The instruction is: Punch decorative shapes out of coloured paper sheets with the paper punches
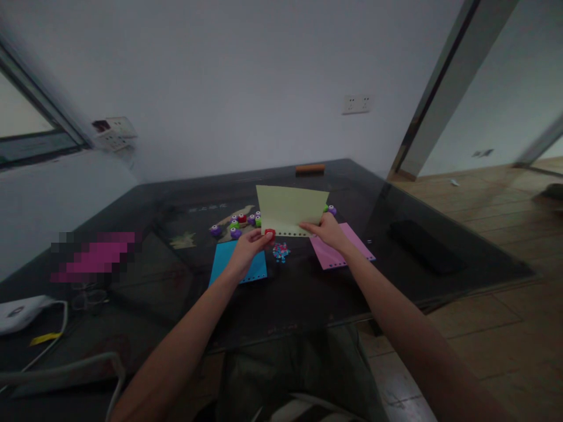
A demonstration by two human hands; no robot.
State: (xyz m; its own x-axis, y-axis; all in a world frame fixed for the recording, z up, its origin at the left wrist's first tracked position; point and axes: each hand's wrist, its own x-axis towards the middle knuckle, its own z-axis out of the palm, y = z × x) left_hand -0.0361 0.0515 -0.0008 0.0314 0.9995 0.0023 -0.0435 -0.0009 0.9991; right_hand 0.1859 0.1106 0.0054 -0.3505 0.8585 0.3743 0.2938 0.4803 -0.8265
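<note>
A pale yellow sheet of paper (290, 205) is held up over the middle of the table, with a row of holes along its lower edge. My left hand (250, 249) is closed around a small red hole punch (270, 235) at the sheet's lower left corner. At the right side, my right hand (326, 230) pinches the same sheet. Below it lies a pile of blue, pink and white paper bits (281, 252). A punched blue sheet (255, 268) lies partly under my left forearm, and a punched pink sheet (347, 249) under my right.
Several round purple, green and red pieces (235, 232) with eye-like tops stand beyond the blue sheet; more show behind the yellow one. A brown roll (310, 169) lies at the back, a black case (424, 245) at right. A white device with cable (24, 313) sits at left.
</note>
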